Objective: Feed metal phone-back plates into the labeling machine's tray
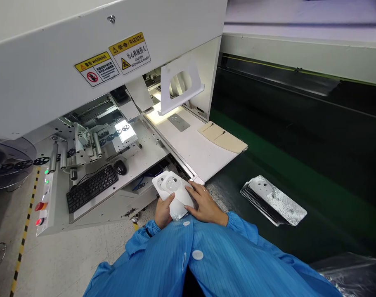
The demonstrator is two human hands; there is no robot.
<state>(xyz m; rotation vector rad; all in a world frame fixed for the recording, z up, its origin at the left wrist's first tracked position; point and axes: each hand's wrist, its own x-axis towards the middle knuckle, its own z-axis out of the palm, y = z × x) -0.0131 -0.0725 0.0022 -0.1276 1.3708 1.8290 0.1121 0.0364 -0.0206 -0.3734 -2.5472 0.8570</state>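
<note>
Close to my blue smock, two or more overlapping white phone back panels (179, 199) with round camera cutouts are fanned slightly apart between my hands. My left hand (164, 211) grips their left side, thumb lying on top. On the right edge, my right hand (205, 204) has its thumb and fingers closed on the panels. To the right, a stack of similar panels (277, 201) lies on the dark green surface (237, 235), the top one partly marbled with glare. A single grey panel (178, 122) rests flat on the white machine bed (203, 154) ahead.
A white machine (67, 37) with warning labels overhangs the bed. Its bracket (180, 86) juts above the grey panel. A cream board (223, 138) sits at the bed's right edge. Keyboard (91, 187), mouse (120, 167) and a label reel strip (110, 138) are left. Clear plastic (355, 274) lies lower right.
</note>
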